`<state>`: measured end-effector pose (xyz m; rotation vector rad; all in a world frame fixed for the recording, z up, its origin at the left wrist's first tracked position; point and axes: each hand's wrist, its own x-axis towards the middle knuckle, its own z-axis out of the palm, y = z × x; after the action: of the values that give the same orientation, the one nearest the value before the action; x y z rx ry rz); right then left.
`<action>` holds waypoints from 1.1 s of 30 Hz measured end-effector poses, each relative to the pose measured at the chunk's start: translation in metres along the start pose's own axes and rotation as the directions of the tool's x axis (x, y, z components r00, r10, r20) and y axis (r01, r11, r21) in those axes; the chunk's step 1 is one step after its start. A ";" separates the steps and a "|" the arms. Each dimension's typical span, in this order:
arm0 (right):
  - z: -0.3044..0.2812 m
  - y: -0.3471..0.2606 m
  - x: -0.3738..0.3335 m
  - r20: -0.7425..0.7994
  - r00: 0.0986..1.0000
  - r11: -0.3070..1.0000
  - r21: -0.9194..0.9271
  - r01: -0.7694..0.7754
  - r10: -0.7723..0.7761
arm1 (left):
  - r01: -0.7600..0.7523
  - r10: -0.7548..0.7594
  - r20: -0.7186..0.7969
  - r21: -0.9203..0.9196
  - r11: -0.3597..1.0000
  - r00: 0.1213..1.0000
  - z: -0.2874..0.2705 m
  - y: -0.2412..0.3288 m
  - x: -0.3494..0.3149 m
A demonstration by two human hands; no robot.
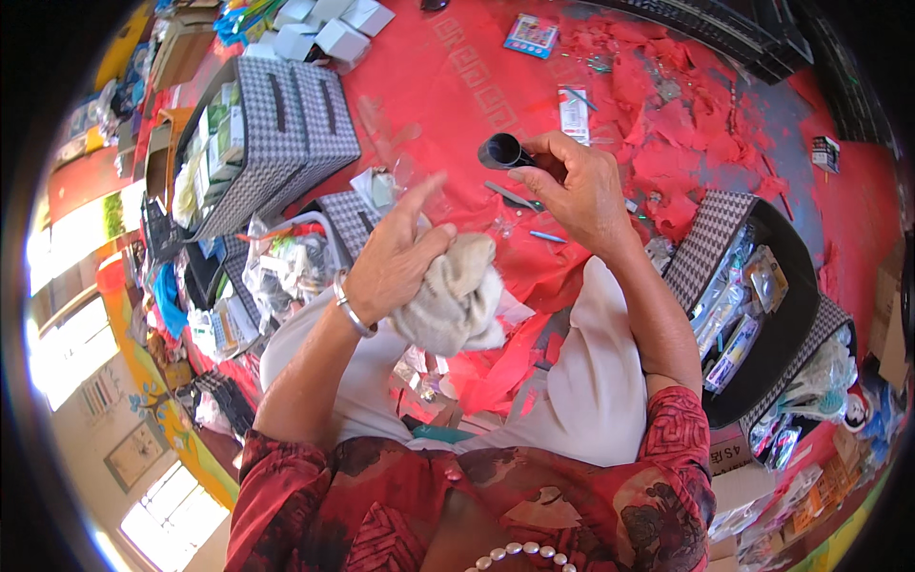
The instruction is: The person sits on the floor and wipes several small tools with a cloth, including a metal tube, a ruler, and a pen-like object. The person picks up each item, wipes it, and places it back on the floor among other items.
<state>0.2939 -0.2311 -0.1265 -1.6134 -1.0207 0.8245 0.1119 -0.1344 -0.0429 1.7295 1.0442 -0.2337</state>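
Note:
A crumpled off-white cloth (pixel 456 297) hangs bunched under my left hand (pixel 393 259), which grips it with the lower fingers while the index finger points out, slightly blurred. My right hand (pixel 579 189), farther forward, pinches a small black cylindrical cup (pixel 502 151) between thumb and fingers. The cup is tilted, its dark round mouth facing me and to the left; its inside is too dark to make out. Cloth and cup are apart. Below the right hand, a thin blue pen-like stick (pixel 548 237) lies on the red floor covering (pixel 410 86).
At left stand houndstooth fabric storage boxes (pixel 295 124) with packages inside. An open houndstooth box (pixel 739 286) of packaged goods sits beside my right arm. White boxes (pixel 338 38) lie at the far left, torn red scraps (pixel 658 124) at the far right, and a white card package (pixel 574 114) ahead.

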 end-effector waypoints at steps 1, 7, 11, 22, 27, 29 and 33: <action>0.002 -0.006 -0.002 0.019 0.998 0.998 -0.011 0.054 -0.054 | 0.037 -0.036 -0.027 0.059 0.998 0.999 0.000 0.001 0.000; 0.026 -0.021 -0.008 0.122 0.954 0.961 0.001 0.277 -0.275 | -0.145 0.140 -0.042 -0.156 0.977 0.989 0.006 -0.004 0.005; 0.024 -0.021 -0.008 0.257 0.966 0.894 0.436 -0.103 -0.014 | -0.168 0.130 -0.121 -0.394 0.904 0.984 0.009 -0.008 0.010; 0.053 -0.053 -0.038 0.196 0.815 0.817 -0.092 0.569 -0.545 | 0.089 -0.157 0.011 -0.864 0.495 0.987 0.003 -0.002 0.008; 0.024 -0.016 -0.014 -0.152 0.975 0.923 0.325 0.205 -0.164 | 0.146 -0.050 0.137 -0.892 0.428 0.989 0.002 -0.009 0.011; 0.005 -0.008 -0.005 -0.186 0.908 0.742 0.647 -0.175 0.376 | 0.107 -0.051 0.094 -0.869 0.483 0.994 0.001 -0.011 0.010; -0.009 -0.020 -0.004 -0.395 0.886 0.712 0.693 0.116 0.241 | -0.160 0.126 -0.208 -0.160 0.974 0.970 0.004 -0.015 0.014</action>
<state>0.2958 -0.2361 -0.1047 -1.0801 -0.2290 0.7006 0.1104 -0.1296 -0.0634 1.6821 1.0421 0.1213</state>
